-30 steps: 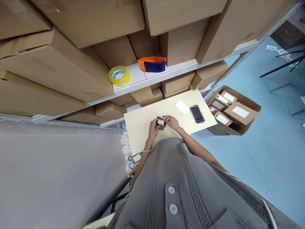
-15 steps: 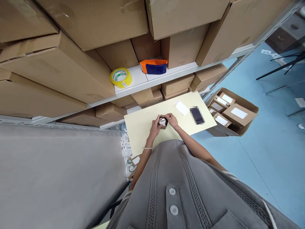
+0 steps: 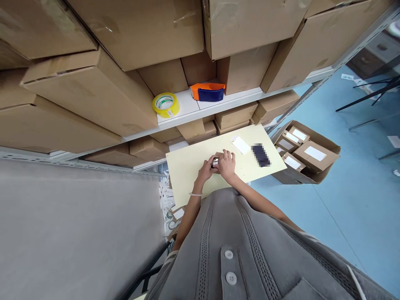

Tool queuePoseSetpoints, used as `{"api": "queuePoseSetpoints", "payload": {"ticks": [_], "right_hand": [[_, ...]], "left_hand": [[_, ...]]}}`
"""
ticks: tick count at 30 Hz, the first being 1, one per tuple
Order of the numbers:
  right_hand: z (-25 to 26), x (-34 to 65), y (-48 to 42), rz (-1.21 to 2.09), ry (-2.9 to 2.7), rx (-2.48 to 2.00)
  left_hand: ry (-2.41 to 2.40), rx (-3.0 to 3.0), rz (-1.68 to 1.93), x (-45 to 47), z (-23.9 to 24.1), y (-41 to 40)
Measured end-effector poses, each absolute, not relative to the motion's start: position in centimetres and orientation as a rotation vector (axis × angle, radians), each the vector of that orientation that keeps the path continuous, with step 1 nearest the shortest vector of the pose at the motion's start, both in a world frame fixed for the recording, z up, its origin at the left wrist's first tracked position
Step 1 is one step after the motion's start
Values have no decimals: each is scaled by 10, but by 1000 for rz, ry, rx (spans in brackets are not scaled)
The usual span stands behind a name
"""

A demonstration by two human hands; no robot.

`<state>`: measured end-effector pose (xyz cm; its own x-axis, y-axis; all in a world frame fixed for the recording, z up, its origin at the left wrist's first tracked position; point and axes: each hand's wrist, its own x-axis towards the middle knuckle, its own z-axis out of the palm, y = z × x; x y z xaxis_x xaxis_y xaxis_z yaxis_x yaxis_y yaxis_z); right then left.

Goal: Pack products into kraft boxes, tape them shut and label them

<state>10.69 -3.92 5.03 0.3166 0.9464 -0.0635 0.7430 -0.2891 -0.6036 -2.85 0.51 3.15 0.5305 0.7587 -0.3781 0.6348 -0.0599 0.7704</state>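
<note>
A small brown cardboard box (image 3: 220, 155) with something dark and shiny in its opening lies low over the pale table (image 3: 184, 166). What the shiny content is, I cannot make out. My left hand (image 3: 205, 170) is closed around the box's left side, thumb at the near edge. Over its right side lies my right hand (image 3: 227, 166), fingers stretched and spread, covering much of the box. Beyond the hands is a white card (image 3: 240, 145), and right of it a dark, pixelated flat thing (image 3: 260, 155).
A shelf (image 3: 184, 114) with large cartons (image 3: 137, 29) overhangs the table's far side. It bears a yellow tape roll (image 3: 166, 105) and an orange-and-blue tape dispenser (image 3: 208, 92). On the floor at right, an open carton (image 3: 328, 171) holds several labelled boxes. A grey wall (image 3: 78, 225) stands left.
My right hand has moved from the box's upper right edge to over its right side, spreading its fingers. Less of the shiny content shows. The view has shifted slightly.
</note>
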Motion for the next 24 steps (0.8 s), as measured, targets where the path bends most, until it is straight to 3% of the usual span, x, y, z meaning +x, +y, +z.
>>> {"api": "queuePoseSetpoints", "payload": {"ticks": [15,19,24], "right_hand": [[35,85,-34,795,-1275,-2231],[45,80,-30,634,-1597,-2489],[55,86,-35,407,-1913,-2407]], "left_hand": [[1311,1811,144,-27,48,-26],[1343,1812,116,-31,52,-26],[1370,1804,113,-34,53,-26]]}}
